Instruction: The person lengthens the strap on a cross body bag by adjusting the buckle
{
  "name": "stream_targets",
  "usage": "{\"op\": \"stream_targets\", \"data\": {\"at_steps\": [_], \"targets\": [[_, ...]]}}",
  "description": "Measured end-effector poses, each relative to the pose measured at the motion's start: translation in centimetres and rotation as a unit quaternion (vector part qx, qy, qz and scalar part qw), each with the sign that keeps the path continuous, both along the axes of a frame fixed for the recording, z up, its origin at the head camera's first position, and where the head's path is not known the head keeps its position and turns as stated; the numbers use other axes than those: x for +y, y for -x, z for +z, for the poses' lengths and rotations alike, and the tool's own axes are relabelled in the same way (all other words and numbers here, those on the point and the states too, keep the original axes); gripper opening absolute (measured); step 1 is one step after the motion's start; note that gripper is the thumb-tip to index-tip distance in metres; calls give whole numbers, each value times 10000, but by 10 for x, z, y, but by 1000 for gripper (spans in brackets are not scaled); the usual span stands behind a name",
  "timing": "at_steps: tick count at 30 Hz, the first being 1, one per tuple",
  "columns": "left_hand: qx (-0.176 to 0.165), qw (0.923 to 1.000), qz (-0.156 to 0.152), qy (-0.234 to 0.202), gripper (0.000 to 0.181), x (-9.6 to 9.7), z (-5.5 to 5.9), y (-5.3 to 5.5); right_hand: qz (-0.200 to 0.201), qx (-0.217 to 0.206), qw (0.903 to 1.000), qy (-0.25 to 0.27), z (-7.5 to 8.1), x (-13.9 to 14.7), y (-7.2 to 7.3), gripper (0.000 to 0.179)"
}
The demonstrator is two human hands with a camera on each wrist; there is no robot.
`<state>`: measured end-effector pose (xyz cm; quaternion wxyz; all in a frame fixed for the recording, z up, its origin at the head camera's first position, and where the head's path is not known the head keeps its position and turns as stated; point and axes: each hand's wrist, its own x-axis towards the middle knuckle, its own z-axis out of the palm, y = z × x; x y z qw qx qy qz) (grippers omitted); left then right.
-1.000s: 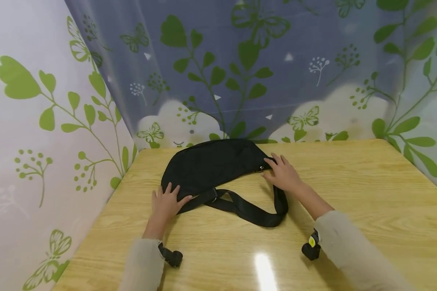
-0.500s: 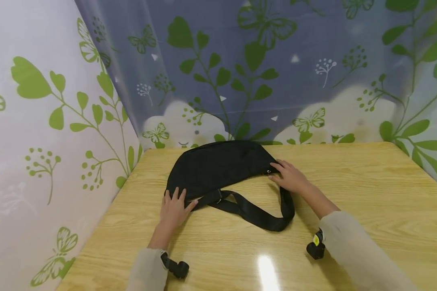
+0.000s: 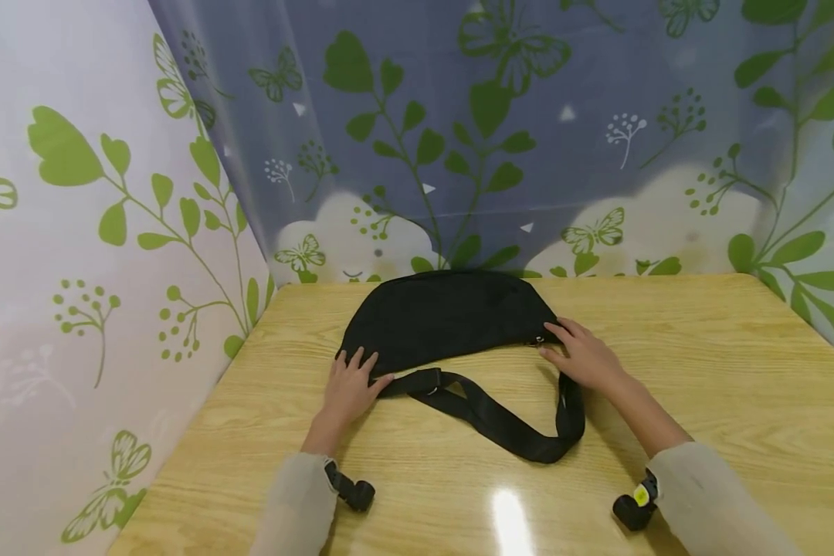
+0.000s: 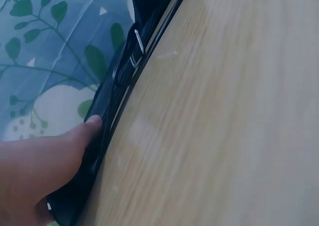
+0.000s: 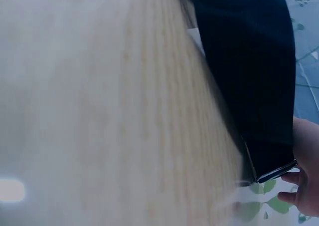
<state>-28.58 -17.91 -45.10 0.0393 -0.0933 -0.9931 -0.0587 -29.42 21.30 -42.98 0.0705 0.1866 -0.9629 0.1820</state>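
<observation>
A black waist bag (image 3: 452, 320) lies across the back of the wooden table, its long curved edge against the curtain. Its black strap (image 3: 510, 432) loops forward onto the wood, with a metal buckle (image 4: 137, 49) visible in the left wrist view. My left hand (image 3: 350, 392) rests on the bag's left end, fingers spread, the thumb on the strap. At the opposite end, my right hand (image 3: 587, 359) touches the corner beside a small zipper pull (image 3: 539, 340) with extended fingers. In the right wrist view, its fingertips (image 5: 286, 196) show past the bag's edge.
The wooden table (image 3: 702, 371) stretches to both sides and in front of the bag. A patterned blue curtain (image 3: 417, 139) hangs behind it, and a pale leaf-print curtain (image 3: 132, 309) borders the left. Light reflects off the wood (image 3: 510, 517) near the front.
The bag and strap have shifted right, and the bag lies straighter, its right end lower in view. Both hands have moved right with it, staying at its ends. The head view has shifted slightly.
</observation>
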Motion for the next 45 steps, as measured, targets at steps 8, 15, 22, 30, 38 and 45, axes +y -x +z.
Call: {"op": "stream_targets", "data": {"at_steps": [8,15,22,30,38,45], "targets": [[50,9995,-270,-128,60,13,1,14,-279,-100,9996,-27,2,14,-20,61],[1,9989,-458,-140,59,21,1,22,-477,-195,9986,83,2,21,-34,61],[117,9986,-435,-269,55,20,-1,24,-434,-223,9907,1271,-6,28,-33,57],[769,9940,-323,-706,52,22,-7,8,-97,-39,9854,1702,-17,35,-20,48],[987,9875,-603,-1071,45,33,-16,11,-35,298,9778,2076,-21,49,-23,43],[1133,9859,-731,-995,42,48,-20,15,-93,533,9715,2308,-25,60,-29,41]]}}
